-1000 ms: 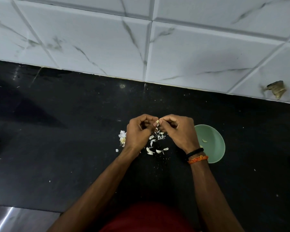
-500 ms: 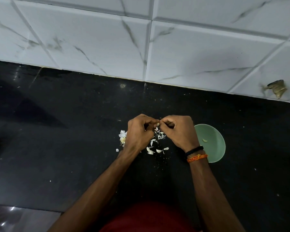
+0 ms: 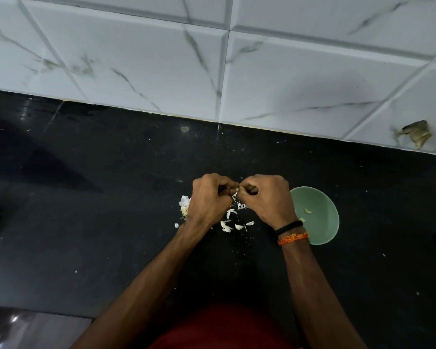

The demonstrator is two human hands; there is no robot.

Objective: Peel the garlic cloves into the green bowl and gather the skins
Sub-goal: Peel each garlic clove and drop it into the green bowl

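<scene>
Above scattered garlic skins (image 3: 229, 224) on the black counter (image 3: 91, 222), left hand (image 3: 209, 200) and right hand (image 3: 268, 200) together pinch a garlic clove (image 3: 236, 189); green bowl (image 3: 320, 197) beside the right wrist, tiled wall (image 3: 212, 59) behind.

Left hand (image 3: 208, 197) and right hand (image 3: 267, 197) knuckle to knuckle over black counter (image 3: 98, 222); fingers curled, tips of both pinching garlic clove (image 3: 236, 189) between them; loose skins (image 3: 233, 220) scattered just below fingers; garlic remnant (image 3: 184, 205) left of left-hand fingers; green bowl (image 3: 322, 222) right of right hand, peeled clove (image 3: 308, 211) inside.
</scene>
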